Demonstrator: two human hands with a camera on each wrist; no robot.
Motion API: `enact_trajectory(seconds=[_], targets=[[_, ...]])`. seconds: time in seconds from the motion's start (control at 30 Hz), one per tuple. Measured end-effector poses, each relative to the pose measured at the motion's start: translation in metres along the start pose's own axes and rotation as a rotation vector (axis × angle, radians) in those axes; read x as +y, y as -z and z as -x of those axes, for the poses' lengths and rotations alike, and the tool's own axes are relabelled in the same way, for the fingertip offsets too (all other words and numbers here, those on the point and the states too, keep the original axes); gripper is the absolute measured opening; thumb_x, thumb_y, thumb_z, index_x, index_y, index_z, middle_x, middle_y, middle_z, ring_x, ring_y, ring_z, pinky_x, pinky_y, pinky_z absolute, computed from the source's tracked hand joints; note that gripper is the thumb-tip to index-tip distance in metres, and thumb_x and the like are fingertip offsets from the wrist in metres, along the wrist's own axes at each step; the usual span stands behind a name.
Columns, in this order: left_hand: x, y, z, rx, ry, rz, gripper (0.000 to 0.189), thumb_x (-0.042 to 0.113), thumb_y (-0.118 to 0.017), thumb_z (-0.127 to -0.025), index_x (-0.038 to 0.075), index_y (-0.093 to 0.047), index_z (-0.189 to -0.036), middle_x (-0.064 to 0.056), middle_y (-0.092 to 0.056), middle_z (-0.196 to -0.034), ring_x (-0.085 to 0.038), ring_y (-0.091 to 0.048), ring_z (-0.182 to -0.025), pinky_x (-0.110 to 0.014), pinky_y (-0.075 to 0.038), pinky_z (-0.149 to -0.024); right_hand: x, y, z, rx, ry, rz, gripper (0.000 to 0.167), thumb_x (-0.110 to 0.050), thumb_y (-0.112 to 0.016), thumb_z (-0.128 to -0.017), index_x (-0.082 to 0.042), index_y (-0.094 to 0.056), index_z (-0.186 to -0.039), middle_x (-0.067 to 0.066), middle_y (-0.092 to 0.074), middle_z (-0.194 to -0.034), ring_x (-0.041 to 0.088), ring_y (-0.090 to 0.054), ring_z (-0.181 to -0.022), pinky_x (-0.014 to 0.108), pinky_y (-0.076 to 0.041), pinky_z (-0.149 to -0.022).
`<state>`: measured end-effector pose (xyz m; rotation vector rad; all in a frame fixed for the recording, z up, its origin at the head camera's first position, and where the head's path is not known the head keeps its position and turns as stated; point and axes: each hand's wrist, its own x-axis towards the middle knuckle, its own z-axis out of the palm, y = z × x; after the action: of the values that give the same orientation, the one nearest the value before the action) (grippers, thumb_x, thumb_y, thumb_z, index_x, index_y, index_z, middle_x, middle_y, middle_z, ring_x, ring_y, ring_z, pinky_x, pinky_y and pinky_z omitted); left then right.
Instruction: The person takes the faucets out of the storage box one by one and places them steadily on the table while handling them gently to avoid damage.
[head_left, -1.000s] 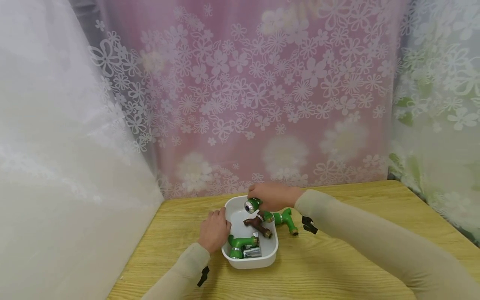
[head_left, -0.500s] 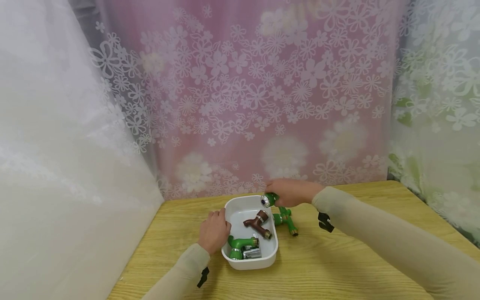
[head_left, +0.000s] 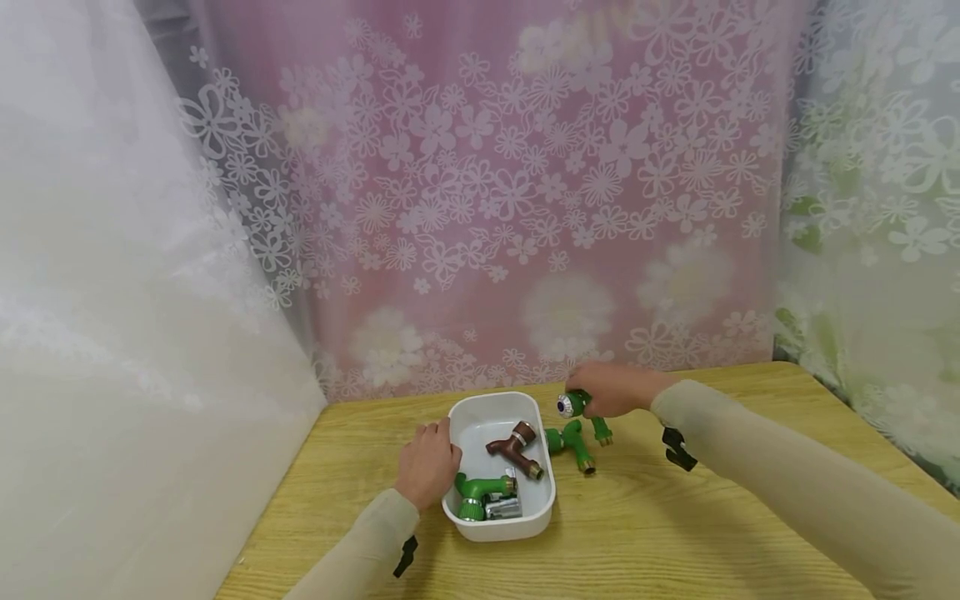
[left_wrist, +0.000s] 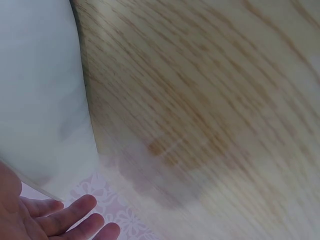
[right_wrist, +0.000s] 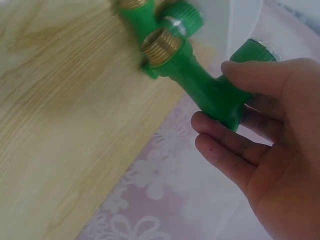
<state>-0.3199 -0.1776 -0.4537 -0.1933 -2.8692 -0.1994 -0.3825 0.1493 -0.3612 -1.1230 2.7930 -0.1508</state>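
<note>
In the head view my right hand [head_left: 617,388] holds a green tap [head_left: 602,431] above the table, right of the white basin [head_left: 501,533]. In the right wrist view, thumb and fingers pinch this tap [right_wrist: 197,82] by its body, its brass threaded end pointing away from the palm. My left hand [head_left: 429,462] grips the basin's left rim; some of its fingers [left_wrist: 82,205] show in the left wrist view. Inside the basin lie a brown tap [head_left: 514,450], a green tap [head_left: 483,485] and a chrome piece [head_left: 504,507], partly hidden.
Another green tap [head_left: 577,446] lies on the wooden table [head_left: 675,500], close against the basin's right side. A pink flowered curtain [head_left: 525,208] hangs behind the table, with a white sheet [head_left: 150,333] along the left.
My right hand has carried the green tap from above the basin rightward, past the green tap lying on the table. My left hand has stayed on the basin's rim.
</note>
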Motion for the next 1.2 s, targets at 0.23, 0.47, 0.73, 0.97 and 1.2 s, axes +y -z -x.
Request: enact_trajectory(seconds=[0.23, 0.47, 0.73, 0.97, 1.2], targets=[[0.001, 0.001, -0.001, -0.001, 0.0, 0.005, 0.044, 0.025, -0.057, -0.099, 0.003, -0.055, -0.136, -0.014, -0.067, -0.118, -0.03, -0.063, -0.11, -0.05, -0.058, -0.081, 0.013, -0.009, 0.004, -0.031, -0.043, -0.003, 0.019, -0.009, -0.072, -0.087, -0.013, -0.071, -0.106, -0.005, -0.063, -0.098, 0.011, -0.056, -0.084, 0.034, -0.049, -0.074], [0.001, 0.0, -0.001, -0.009, 0.007, 0.004, 0.044, 0.025, -0.057, -0.099, 0.002, -0.054, -0.137, -0.015, -0.066, -0.118, -0.03, -0.063, -0.11, -0.05, -0.058, -0.082, 0.022, -0.022, 0.006, -0.081, -0.071, -0.04, 0.018, -0.006, -0.071, -0.088, -0.011, -0.07, -0.105, -0.001, -0.059, -0.099, 0.013, -0.052, -0.081, 0.033, -0.045, -0.07], [0.002, 0.0, -0.001, -0.022, 0.016, -0.005, 0.045, 0.027, -0.058, -0.098, 0.003, -0.054, -0.136, -0.015, -0.066, -0.12, -0.03, -0.063, -0.111, -0.049, -0.058, -0.084, 0.03, -0.035, 0.007, -0.09, -0.109, -0.096, 0.017, -0.001, -0.069, -0.087, -0.011, -0.071, -0.101, -0.002, -0.062, -0.097, 0.013, -0.052, -0.078, 0.031, -0.045, -0.068], [0.002, 0.001, -0.001, -0.02, 0.012, 0.008, 0.045, 0.026, -0.057, -0.099, 0.003, -0.053, -0.137, -0.015, -0.066, -0.121, -0.03, -0.063, -0.111, -0.049, -0.058, -0.084, 0.033, -0.041, 0.006, -0.112, -0.139, -0.084, 0.018, 0.001, -0.067, -0.088, -0.014, -0.07, -0.099, -0.002, -0.062, -0.097, 0.014, -0.051, -0.079, 0.033, -0.044, -0.07], [0.001, 0.0, -0.001, -0.014, 0.007, 0.005, 0.044, 0.026, -0.058, -0.098, 0.003, -0.054, -0.136, -0.015, -0.066, -0.119, -0.03, -0.063, -0.109, -0.049, -0.058, -0.082, 0.032, -0.044, 0.003, -0.12, -0.135, -0.047, 0.016, 0.0, -0.065, -0.09, -0.013, -0.07, -0.099, -0.001, -0.063, -0.095, 0.014, -0.051, -0.079, 0.034, -0.043, -0.07]])
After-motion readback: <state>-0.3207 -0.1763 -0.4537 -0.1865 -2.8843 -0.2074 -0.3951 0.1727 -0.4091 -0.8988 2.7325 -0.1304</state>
